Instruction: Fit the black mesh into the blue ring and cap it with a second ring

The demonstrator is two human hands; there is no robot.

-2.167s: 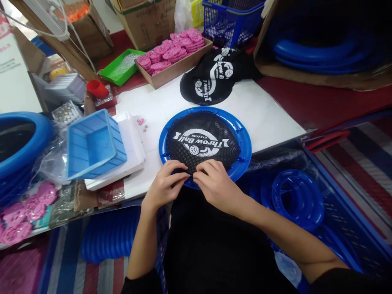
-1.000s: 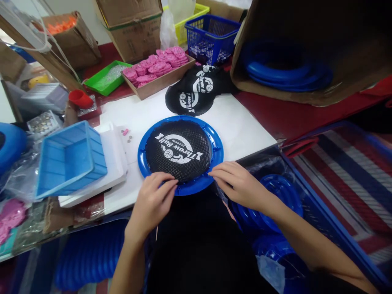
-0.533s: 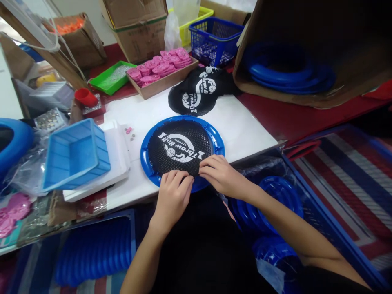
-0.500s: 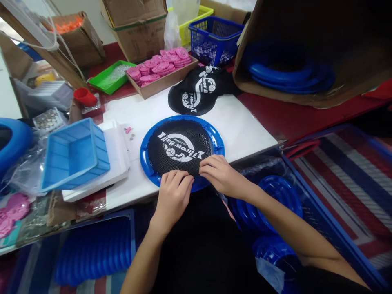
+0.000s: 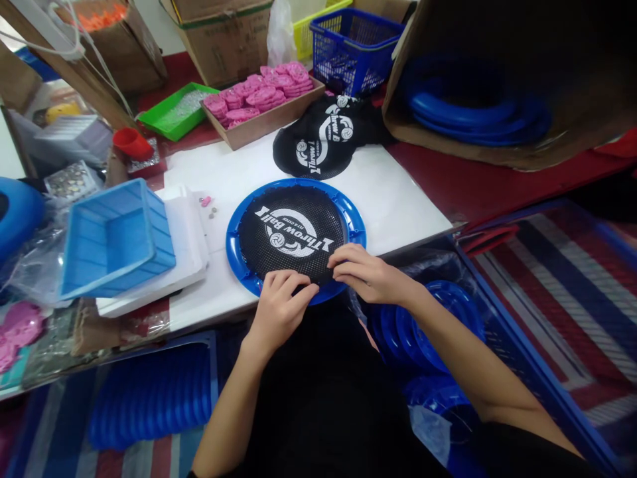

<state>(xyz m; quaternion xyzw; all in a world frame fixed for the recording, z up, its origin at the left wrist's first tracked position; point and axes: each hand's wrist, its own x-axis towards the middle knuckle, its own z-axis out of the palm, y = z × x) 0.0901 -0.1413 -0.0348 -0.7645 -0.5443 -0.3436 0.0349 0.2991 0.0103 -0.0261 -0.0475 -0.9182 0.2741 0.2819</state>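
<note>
Resting on the white sheet [image 5: 398, 206], the blue ring [image 5: 235, 255] is framing the black mesh disc [image 5: 259, 242], whose printed "Throw Ball" logo is facing up. The left hand [image 5: 281, 307] is curling its fingers at the near edge of the mesh disc, with the thumb extending toward the right hand [image 5: 369, 273]. The right hand is bending its fingers, and its fingertips are touching the mesh disc near its right edge. Both hands are partly closing at the rim; whether either is pinching the mesh cannot be told. Beyond the ring, printed mesh pieces [image 5: 323, 162] are overlapping on the sheet. Beside them, a cardboard tray [image 5: 271, 121] is holding stacked pink parts [image 5: 263, 96]. At the left, a light-blue bin [image 5: 117, 239] is sitting tilted on a white block [image 5: 192, 232].
</note>
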